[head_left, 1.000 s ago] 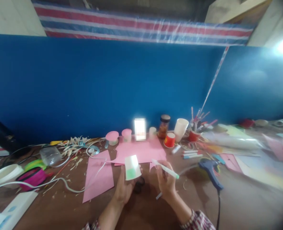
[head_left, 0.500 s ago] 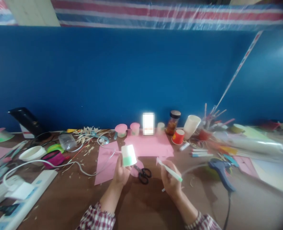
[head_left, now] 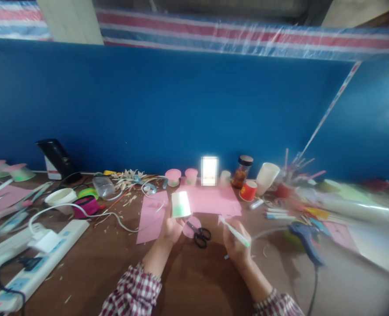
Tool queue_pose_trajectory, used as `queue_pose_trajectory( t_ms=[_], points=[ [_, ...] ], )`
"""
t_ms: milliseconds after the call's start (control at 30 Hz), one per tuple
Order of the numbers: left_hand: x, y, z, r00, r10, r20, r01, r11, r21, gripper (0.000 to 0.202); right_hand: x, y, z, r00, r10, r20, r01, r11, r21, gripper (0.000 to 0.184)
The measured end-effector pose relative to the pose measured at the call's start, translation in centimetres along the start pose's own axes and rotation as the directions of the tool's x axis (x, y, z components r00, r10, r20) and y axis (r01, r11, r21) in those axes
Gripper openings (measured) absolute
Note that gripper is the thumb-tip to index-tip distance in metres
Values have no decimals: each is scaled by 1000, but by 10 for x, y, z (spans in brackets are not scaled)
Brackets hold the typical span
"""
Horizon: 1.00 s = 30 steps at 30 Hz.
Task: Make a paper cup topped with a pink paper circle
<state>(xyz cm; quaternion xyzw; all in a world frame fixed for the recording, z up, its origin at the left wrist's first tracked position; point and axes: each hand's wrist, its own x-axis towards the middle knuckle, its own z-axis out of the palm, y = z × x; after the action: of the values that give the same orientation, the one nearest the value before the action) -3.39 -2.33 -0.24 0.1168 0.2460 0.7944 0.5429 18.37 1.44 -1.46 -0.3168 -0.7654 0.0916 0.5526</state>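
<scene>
My left hand (head_left: 173,228) holds a paper cup (head_left: 181,204), white with a green patch, raised above the table. In my right hand (head_left: 237,240) is a white marker with a green end (head_left: 237,232), gripped at a slant. Between the hands lie black-handled scissors (head_left: 201,236), their blades resting on a pink paper disc (head_left: 191,227). A pink sheet (head_left: 153,217) lies just left of the cup, and a wider pink sheet (head_left: 214,199) spreads behind it. Two small cups with pink discs on top, one a pink-topped cup (head_left: 173,176), stand at the back.
A power strip (head_left: 49,263) with a white cable sits at left. Along the back stand a dark-lidded jar (head_left: 243,170), a red cup (head_left: 248,190) and a white cup (head_left: 267,176). A glue gun (head_left: 306,241) and several markers (head_left: 280,214) lie to the right.
The view has shifted a little, so the table's things sit further right. My left hand and the paper cup appear slightly higher; the marker is still in my right hand.
</scene>
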Motion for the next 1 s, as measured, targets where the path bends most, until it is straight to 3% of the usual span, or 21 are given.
queue_pose_trajectory(
  t_ms=[100, 233, 367, 467, 633, 1000],
  points=[
    [3, -7, 4, 1000, 25, -16, -24, 999, 25, 44, 3, -4, 2, 1000, 13, -7, -13, 1000, -3, 15],
    [8, -27, 23, 998, 27, -61, -23, 998, 61, 44, 20, -7, 11, 1000, 23, -1, -23, 1000, 6, 16],
    [8, -44, 39, 1000, -20, -9, 21, 996, 84, 46, 42, 2, 23, 997, 67, -40, -67, 998, 12, 20],
    [4, -45, 37, 996, -82, 30, 78, 991, 107, 48, 45, 9, 27, 994, 91, -60, -90, 996, 29, 21],
    [2, -43, 27, 991, -137, -4, 137, 983, 120, 47, 35, 11, 23, 991, 123, -53, -120, 992, 48, 20],
    [4, -47, 23, 968, -244, 61, 233, 962, 146, 46, 29, 12, 22, 985, 167, 43, -168, 986, 20, 21]
  ],
)
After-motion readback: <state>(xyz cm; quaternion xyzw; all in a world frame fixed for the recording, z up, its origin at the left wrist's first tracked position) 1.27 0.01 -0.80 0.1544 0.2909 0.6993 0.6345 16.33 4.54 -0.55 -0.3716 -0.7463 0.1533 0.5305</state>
